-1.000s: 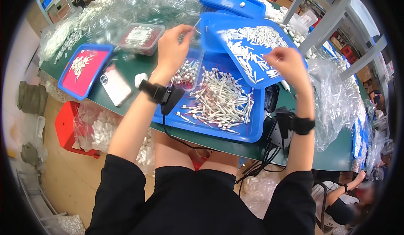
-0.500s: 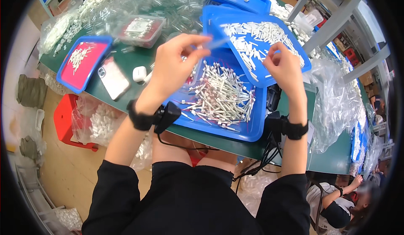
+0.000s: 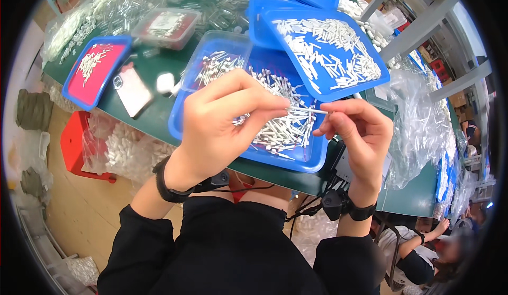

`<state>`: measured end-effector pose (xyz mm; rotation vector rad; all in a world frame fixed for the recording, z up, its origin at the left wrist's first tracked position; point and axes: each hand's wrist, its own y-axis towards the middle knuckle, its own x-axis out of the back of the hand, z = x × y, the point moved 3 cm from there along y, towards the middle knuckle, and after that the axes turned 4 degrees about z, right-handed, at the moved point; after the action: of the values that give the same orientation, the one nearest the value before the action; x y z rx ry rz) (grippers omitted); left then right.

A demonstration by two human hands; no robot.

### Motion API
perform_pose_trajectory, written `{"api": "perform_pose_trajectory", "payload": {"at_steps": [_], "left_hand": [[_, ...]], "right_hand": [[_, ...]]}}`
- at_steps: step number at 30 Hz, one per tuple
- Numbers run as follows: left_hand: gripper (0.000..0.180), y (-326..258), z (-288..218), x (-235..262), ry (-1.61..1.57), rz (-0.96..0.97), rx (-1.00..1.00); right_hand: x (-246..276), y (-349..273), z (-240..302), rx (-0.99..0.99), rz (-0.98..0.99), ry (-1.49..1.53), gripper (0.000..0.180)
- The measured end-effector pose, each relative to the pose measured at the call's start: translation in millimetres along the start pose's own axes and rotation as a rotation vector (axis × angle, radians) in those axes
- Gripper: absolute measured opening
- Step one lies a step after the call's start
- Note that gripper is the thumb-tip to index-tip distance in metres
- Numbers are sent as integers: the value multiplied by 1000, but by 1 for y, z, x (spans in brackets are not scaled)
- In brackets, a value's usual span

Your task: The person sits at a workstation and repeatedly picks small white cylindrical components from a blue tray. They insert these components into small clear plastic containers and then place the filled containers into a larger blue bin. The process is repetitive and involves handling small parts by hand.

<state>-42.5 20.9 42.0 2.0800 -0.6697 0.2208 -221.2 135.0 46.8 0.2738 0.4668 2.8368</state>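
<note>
At the frame's centre the left hand (image 3: 225, 120) pinches one end of a thin white stick (image 3: 308, 111) between thumb and fingertips, while the right hand (image 3: 359, 136) nips its other end, both above the blue tray (image 3: 296, 160) of similar sticks.

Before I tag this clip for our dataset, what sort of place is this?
Most likely a small-parts assembly or packing workshop. Blue trays on a green bench hold heaps of small white sticks, clear bags of parts pile around, and the left hand and right hand pinch one thin white stick together.
</note>
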Motion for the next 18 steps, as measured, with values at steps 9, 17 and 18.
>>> {"api": "perform_pose_trajectory", "payload": {"at_steps": [9,17,18], "left_hand": [[20,-9,-8,-8,4,30,-29],[22,-14,0,-8,-177,94,75],[22,-15,0,-6,-159,99,54]], "right_hand": [[-19,-6,10,237,-71,-639,14],[-27,-17,9,365,-63,-803,13],[-29,-20,8,348,-42,-784,13]]}}
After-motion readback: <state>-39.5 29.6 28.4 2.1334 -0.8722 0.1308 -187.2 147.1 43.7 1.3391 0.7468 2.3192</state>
